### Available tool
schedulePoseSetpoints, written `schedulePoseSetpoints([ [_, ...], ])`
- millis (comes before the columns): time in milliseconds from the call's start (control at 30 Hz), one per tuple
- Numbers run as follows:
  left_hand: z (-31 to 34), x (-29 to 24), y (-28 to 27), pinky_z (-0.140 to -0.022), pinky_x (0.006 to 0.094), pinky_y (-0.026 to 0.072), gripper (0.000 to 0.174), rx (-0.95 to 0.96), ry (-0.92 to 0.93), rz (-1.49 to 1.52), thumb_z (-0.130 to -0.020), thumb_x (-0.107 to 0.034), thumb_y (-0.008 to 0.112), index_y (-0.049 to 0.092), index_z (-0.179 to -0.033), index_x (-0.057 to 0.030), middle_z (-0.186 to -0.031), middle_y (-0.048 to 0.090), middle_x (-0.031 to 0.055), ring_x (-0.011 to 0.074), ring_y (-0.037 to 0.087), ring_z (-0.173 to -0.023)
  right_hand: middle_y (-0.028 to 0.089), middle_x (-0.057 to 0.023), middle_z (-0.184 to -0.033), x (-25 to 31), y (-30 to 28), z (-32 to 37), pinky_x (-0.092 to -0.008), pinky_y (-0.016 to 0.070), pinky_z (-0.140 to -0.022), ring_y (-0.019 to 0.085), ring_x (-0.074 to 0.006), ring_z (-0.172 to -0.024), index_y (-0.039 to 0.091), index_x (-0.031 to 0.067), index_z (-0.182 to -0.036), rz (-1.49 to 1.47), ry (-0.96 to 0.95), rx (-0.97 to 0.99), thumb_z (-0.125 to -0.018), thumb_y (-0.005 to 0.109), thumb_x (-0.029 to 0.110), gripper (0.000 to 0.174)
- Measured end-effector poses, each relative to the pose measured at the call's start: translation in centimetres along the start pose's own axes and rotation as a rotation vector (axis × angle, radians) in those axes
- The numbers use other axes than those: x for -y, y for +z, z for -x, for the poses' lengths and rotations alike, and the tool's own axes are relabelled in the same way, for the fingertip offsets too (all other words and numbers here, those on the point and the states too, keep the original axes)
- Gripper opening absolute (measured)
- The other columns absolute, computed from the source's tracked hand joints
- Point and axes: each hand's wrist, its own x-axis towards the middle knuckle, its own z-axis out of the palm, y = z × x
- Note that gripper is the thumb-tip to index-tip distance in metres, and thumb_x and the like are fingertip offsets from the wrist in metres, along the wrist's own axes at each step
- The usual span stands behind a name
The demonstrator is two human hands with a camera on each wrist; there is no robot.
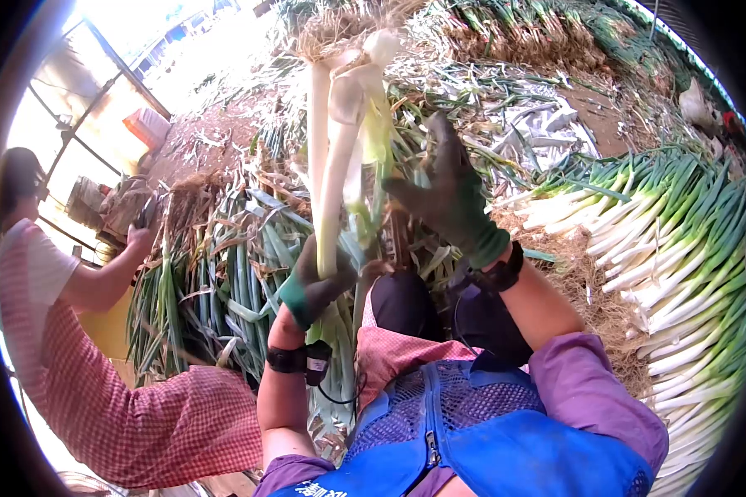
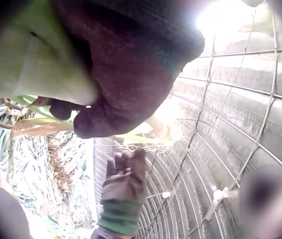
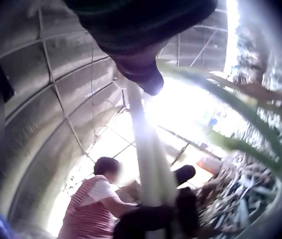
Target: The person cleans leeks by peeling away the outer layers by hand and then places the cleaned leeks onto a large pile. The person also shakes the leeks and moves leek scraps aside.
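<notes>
My gloved left hand point(image 1: 319, 286) grips a few thick green onions point(image 1: 340, 157) by their lower shafts. They stand nearly upright in front of me, root ends at the top, with a loose pale-green outer leaf point(image 1: 377, 132) hanging at their right side. In the left wrist view, curled dark glove fingers point(image 2: 126, 84) wrap the stalks. Just right of the onions, my gloved right hand point(image 1: 452, 199) is raised with its fingers spread and nothing in its grasp. The right wrist view shows the white shafts point(image 3: 148, 154) running down to the left hand point(image 3: 151, 221).
Heaped untrimmed green onions point(image 1: 232, 265) lie ahead and to the left. White cleaned ones point(image 1: 663, 273) form a long row at right. Peeled leaves point(image 1: 506, 108) litter the ground ahead. Another person point(image 1: 66, 331) in a red checked apron sits close on my left.
</notes>
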Motion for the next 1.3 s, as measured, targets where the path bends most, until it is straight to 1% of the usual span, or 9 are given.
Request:
schedulePoseSetpoints([
  [100,0.1,-0.8,1.2,-0.074,0.0300,0.0530,0.074,0.180,-0.055,0.133,-0.075,0.005,0.071,0.037,-0.140,-0.0025,-0.095,0.059,0.0043,0.0149,0.061,-0.083,0.045,-0.0230,-0.127,-1.1,0.4,-2.0,-0.0399,0.0490,-0.089,0.050,-0.0291,-0.118,0.037,-0.0037,-0.135,0.088,-0.131,-0.002,-0.070,0.082,0.042,0.092],
  [267,0.8,-2.2,4.3,-0.075,0.0300,0.0525,0.077,0.214,-0.136,0.313,-0.075,0.002,0.073,0.035,-0.141,-0.0017,-0.095,0.057,0.0020,0.0142,0.060,-0.087,0.056,-0.0125,-0.120,-1.0,0.7,-4.9,-0.0348,0.0494,-0.093,0.057,-0.0228,-0.110,0.041,0.0000,-0.131,-1.030,0.318,0.124,-0.081,0.073,0.022,0.063],
  [467,2.1,1.5,2.7,-0.071,0.0260,0.0508,0.073,0.210,-0.180,0.001,-0.072,0.006,0.074,0.041,-0.136,-0.0030,-0.091,0.056,-0.0001,0.0109,0.058,-0.081,0.061,-0.0098,-0.112,-10.5,-1.2,-5.7,-0.0394,0.0417,-0.101,0.057,-0.0235,-0.109,0.055,0.0077,-0.119,-0.061,-0.438,0.494,-0.093,0.053,0.011,0.026],
  [533,2.6,1.9,2.8,-0.070,0.0265,0.0506,0.063,0.128,-0.201,-0.011,-0.074,0.004,0.073,0.045,-0.131,-0.0037,-0.088,0.056,-0.0014,0.0104,0.058,-0.078,0.066,-0.0116,-0.094,-23.3,4.7,-7.7,-0.0393,0.0477,-0.090,0.061,-0.0273,-0.097,0.066,0.0085,-0.095,0.177,-0.315,0.314,-0.082,0.063,0.015,0.014],
  [633,4.0,4.8,0.7,-0.073,0.0248,0.0479,0.059,-0.042,-0.303,-0.104,-0.072,-0.005,0.074,0.051,-0.126,-0.0080,-0.092,0.056,-0.0022,0.0086,0.053,-0.082,0.069,-0.0102,-0.092,-18.8,-10.3,-14.5,-0.0363,0.0534,-0.068,0.066,-0.0214,-0.081,0.065,0.0084,-0.096,0.026,0.444,0.013,-0.096,0.051,0.017,0.017],
  [667,4.4,5.6,-0.1,-0.074,0.0251,0.0479,0.059,-0.031,-0.301,-0.131,-0.072,-0.005,0.074,0.050,-0.127,-0.0075,-0.093,0.056,-0.0015,0.0089,0.053,-0.083,0.069,-0.0062,-0.078,-19.9,-14.3,-14.9,-0.0286,0.0514,-0.050,0.064,-0.0156,-0.061,0.068,0.0094,-0.089,0.464,-0.014,0.008,-0.095,0.053,0.024,0.022],
  [733,4.9,6.5,-0.9,-0.076,0.0257,0.0478,0.060,-0.018,-0.297,-0.170,-0.072,-0.006,0.074,0.050,-0.127,-0.0064,-0.095,0.058,-0.0001,0.0096,0.053,-0.085,0.070,-0.0068,-0.084,-16.5,-16.6,-15.2,-0.0254,0.0534,-0.055,0.066,-0.0127,-0.067,0.068,0.0128,-0.095,0.050,0.622,-0.069,-0.097,0.050,0.032,0.026],
  [933,5.1,7.3,-1.4,-0.071,0.0263,0.0500,0.061,-0.024,-0.365,-0.226,-0.071,-0.002,0.072,0.049,-0.128,-0.0064,-0.095,0.057,-0.0013,0.0105,0.056,-0.082,0.066,-0.0102,-0.109,-24.2,-22.9,-13.6,-0.0290,0.0522,-0.084,0.063,-0.0211,-0.094,0.060,0.0102,-0.118,0.413,0.006,0.009,-0.088,0.063,0.023,0.033],
  [1300,2.3,7.9,-7.5,-0.073,0.0307,0.0543,0.046,-0.320,-0.246,0.016,-0.073,0.004,0.069,0.056,-0.117,-0.0027,-0.096,0.064,0.0056,0.0185,0.064,-0.085,0.062,-0.0055,-0.100,-22.0,-20.7,3.7,-0.0319,0.0484,-0.088,0.059,-0.0180,-0.091,0.055,0.0020,-0.117,-0.478,1.128,0.466,-0.096,0.056,0.028,0.033],
])
